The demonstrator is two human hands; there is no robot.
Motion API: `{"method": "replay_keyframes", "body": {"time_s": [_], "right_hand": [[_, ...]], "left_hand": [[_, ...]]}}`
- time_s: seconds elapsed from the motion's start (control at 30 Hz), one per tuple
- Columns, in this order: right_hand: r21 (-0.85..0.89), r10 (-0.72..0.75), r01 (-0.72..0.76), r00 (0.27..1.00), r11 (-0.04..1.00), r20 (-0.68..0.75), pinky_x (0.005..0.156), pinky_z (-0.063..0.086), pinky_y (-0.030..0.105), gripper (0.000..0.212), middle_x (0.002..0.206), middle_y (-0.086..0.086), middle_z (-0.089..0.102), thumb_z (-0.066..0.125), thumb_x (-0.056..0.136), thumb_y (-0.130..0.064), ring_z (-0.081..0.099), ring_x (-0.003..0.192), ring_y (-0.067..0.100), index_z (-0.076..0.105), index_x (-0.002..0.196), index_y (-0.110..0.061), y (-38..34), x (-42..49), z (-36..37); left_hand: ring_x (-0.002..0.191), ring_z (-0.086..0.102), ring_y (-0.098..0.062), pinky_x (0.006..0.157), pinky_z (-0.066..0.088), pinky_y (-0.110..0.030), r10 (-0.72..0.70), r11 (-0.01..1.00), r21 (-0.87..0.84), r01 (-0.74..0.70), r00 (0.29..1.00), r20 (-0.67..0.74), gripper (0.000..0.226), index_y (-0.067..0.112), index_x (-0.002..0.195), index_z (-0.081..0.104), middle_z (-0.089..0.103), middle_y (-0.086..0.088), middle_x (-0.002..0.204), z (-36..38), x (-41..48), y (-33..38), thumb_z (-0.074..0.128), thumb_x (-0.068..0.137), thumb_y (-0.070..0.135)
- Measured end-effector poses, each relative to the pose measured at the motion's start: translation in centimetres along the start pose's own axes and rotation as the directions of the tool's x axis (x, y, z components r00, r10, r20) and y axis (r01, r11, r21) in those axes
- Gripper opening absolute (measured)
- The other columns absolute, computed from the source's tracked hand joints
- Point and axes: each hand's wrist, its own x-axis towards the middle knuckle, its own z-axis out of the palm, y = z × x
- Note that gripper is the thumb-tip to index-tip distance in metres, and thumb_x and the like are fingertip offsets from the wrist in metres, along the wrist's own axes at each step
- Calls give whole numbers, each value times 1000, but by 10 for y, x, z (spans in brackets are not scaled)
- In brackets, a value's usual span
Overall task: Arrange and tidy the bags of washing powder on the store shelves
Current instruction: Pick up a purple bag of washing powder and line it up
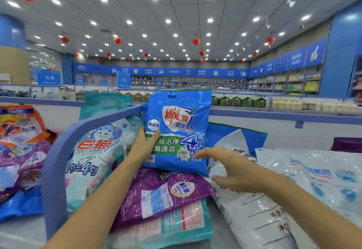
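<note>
A blue bag of washing powder [177,123] with red characters and a green band stands upright in the middle of the shelf. My left hand [144,143] grips its left edge, thumb on the front. My right hand [228,168] hovers open by its lower right corner, fingers spread, just off the bag. Under it lies a purple bag [156,192] on a teal-edged bag [176,227]. A white and teal bag with a cat picture [94,158] leans at the left. White bags [252,209] lie at the right.
A curved blue divider rail [56,162] separates this bay from orange and purple bags [21,142] at the left. A large white bag with blue print [317,178] fills the right. A blue back rail [284,116] runs behind; more shelving stands beyond.
</note>
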Motion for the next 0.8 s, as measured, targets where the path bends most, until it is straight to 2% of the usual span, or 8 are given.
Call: {"method": "replay_keyframes", "body": {"time_s": [0.03, 0.1, 0.23, 0.3, 0.4, 0.53, 0.67, 0.8], "right_hand": [[-96, -14, 29, 989, 995, 146, 102, 27, 9, 59, 136, -15, 45, 61, 80, -26, 38, 123, -4, 39, 135, -32, -1, -8, 7], [-268, -28, 92, 972, 959, 233, 108, 21, 16, 72, 145, -12, 34, 66, 79, -24, 29, 131, 4, 30, 141, -32, 0, -13, 22], [-286, -1, 25, 996, 958, 85, 104, 34, 26, 35, 130, -6, 56, 60, 90, -22, 48, 118, 10, 57, 126, -24, -3, -4, 28], [-258, 33, -28, 999, 966, 17, 96, 40, 30, 24, 115, -3, 65, 59, 91, -22, 56, 107, 12, 66, 114, -22, -2, -2, 24], [-223, 37, -49, 998, 974, -54, 85, 43, 32, 18, 103, 1, 67, 60, 90, -27, 58, 97, 18, 70, 103, -20, -8, 4, 18], [-44, 57, -69, 972, 997, -229, 79, 48, 41, 12, 94, 4, 70, 63, 89, -21, 61, 89, 23, 72, 94, -16, -27, 21, 7], [66, 101, -84, 945, 994, -311, 78, 50, 45, 21, 87, 4, 70, 59, 91, -26, 61, 84, 26, 70, 91, -9, -46, 44, 1], [136, 139, -93, 911, 986, -387, 73, 50, 46, 27, 70, 1, 64, 58, 92, -25, 58, 73, 23, 61, 68, -14, -67, 66, -5]], "left_hand": [[101, 57, -20, 87, 46, -35, -6, 1000, 30, 5, 1000, 2, 56, 15, 133, 35, 55, -8, 128, 0, -2, 2, 51, 92, 49], [116, 54, -28, 97, 44, -42, -5, 995, 103, 5, 1000, -2, 61, 13, 138, 33, 52, -10, 135, -1, -11, 8, 50, 93, 49], [125, 49, -30, 103, 40, -44, 127, 942, 318, -111, 991, -31, 67, 13, 143, 30, 48, -10, 142, -9, -51, 18, 57, 90, 43], [119, 54, -23, 101, 43, -42, 214, 935, 294, -197, 976, -28, 65, 14, 142, 37, 56, -6, 133, -19, -78, 19, 58, 89, 45], [95, 61, 3, 87, 47, -21, 236, 943, 204, -263, 961, 148, 61, 22, 128, 55, 66, 16, 102, -35, -120, 21, 50, 80, 60], [97, 59, 8, 94, 44, -22, 158, 914, 305, -268, 926, 342, 79, 35, 127, 54, 65, 20, 109, -47, -151, 22, 46, 66, 84], [108, 58, -4, 87, 43, -23, 246, 808, 482, -340, 937, 247, 87, 37, 132, 48, 62, 20, 118, -47, -174, 19, 56, 54, 76], [92, 66, -24, 72, 46, -34, 407, 749, 599, -281, 910, -81, 46, 29, 113, 62, 71, 8, 100, -49, -182, 29, 74, 73, 48]]}}
